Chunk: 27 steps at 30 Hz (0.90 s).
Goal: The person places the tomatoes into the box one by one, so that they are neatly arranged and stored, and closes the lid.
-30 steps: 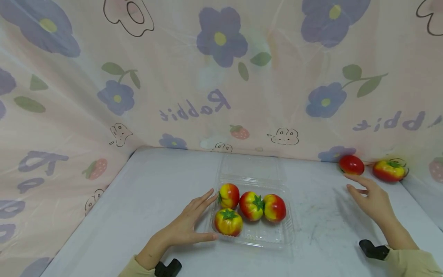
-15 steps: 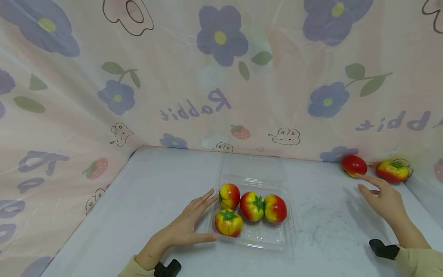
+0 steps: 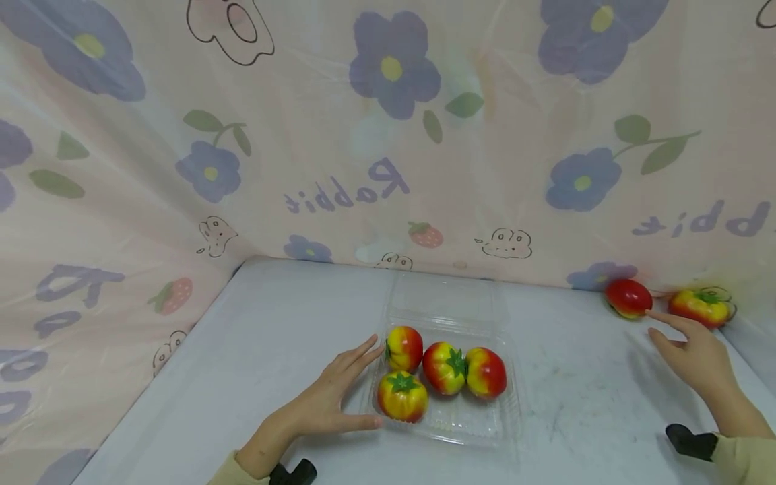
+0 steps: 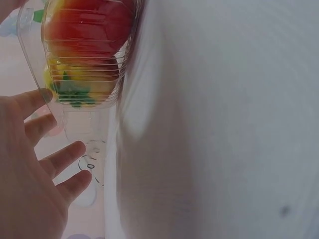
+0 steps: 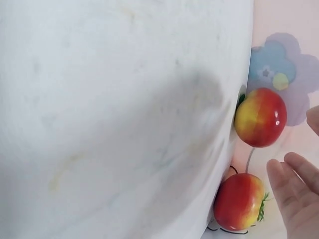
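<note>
A clear plastic clamshell box [image 3: 448, 431] lies with its lid folded back and holds several red-and-yellow toy tomatoes with green tops, such as the front-left one [image 3: 403, 397]. My left hand [image 3: 327, 394] is spread along the box's left side; a fingertip meets the rim in the left wrist view. At the back right, a mostly red tomato [image 3: 628, 298] and a yellow-topped tomato [image 3: 700, 308] sit against the backdrop. My right hand [image 3: 697, 353] hovers in front of these two, fingers extended and holding nothing. In the right wrist view its fingers [image 5: 291, 186] appear apart from both tomatoes.
A pale cloth backdrop [image 3: 339, 135] printed with flowers and rabbits rises behind and to the left of the white table [image 3: 291, 303]. The transparent lid [image 3: 448, 300] lies behind the box, near the table's back edge.
My right hand has shifted to the right, from in front of the red tomato to near the yellow-topped one. The left hand stays by the box. The head view has tilted slightly.
</note>
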Motion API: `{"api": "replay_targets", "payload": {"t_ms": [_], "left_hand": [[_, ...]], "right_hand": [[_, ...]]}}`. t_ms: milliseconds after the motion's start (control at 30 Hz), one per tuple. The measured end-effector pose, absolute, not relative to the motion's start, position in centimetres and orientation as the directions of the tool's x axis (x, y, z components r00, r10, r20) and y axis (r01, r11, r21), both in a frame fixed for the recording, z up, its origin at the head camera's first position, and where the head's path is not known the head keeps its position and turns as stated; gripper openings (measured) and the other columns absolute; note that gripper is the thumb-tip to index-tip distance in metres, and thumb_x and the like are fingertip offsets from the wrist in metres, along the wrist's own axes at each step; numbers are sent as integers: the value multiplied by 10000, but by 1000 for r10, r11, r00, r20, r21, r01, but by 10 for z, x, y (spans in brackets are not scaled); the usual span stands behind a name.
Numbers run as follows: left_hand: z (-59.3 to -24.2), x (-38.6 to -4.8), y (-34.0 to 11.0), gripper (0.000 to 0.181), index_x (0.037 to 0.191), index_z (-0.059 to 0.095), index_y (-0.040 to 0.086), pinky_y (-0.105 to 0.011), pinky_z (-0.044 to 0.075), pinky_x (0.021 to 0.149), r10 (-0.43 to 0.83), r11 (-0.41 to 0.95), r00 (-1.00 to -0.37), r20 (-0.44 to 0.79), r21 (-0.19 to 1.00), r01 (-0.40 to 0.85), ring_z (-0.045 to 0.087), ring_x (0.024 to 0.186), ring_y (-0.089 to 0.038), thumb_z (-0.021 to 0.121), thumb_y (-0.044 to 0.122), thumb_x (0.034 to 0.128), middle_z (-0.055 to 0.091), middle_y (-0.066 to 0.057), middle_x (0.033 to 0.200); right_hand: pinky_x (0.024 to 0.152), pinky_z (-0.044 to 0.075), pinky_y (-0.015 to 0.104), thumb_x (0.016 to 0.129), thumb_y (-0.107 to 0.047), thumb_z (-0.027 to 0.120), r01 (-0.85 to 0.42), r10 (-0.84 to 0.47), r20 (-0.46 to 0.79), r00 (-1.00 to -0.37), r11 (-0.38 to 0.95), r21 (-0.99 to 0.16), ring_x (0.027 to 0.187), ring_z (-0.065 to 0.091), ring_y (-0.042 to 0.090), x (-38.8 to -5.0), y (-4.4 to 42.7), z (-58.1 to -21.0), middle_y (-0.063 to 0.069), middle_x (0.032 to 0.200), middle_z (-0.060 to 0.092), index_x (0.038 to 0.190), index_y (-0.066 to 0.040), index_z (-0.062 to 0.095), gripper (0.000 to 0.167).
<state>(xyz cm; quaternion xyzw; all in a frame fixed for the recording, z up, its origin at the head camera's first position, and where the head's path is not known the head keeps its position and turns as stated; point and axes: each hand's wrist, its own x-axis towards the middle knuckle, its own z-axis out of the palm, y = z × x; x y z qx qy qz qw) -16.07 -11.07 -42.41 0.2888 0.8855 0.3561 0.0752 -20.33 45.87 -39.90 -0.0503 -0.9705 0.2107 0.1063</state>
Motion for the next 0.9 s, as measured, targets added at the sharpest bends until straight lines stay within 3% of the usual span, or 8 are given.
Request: {"api": "replay_targets", "payload": {"t_ms": [467, 900], "left_hand": [[-424, -161, -111, 945, 1532, 195, 337, -679, 294, 1043, 566, 587, -821, 72, 665, 463, 207, 1440, -279, 697, 584, 771, 71, 81, 1624], [-424, -160, -112, 949, 1530, 183, 357, -684, 288, 1043, 560, 596, -826, 62, 662, 453, 208, 1440, -296, 695, 598, 769, 63, 86, 1624]], "right_hand": [[773, 463, 662, 931, -146, 576, 92, 174, 204, -963, 928, -360, 997, 428, 571, -211, 473, -402, 441, 1246, 346, 1313, 146, 428, 503], [848, 394, 707, 922, -80, 546, 161, 263, 218, -940, 904, -396, 1092, 315, 579, -224, 486, -411, 443, 1296, 281, 1336, 142, 396, 492]]}}
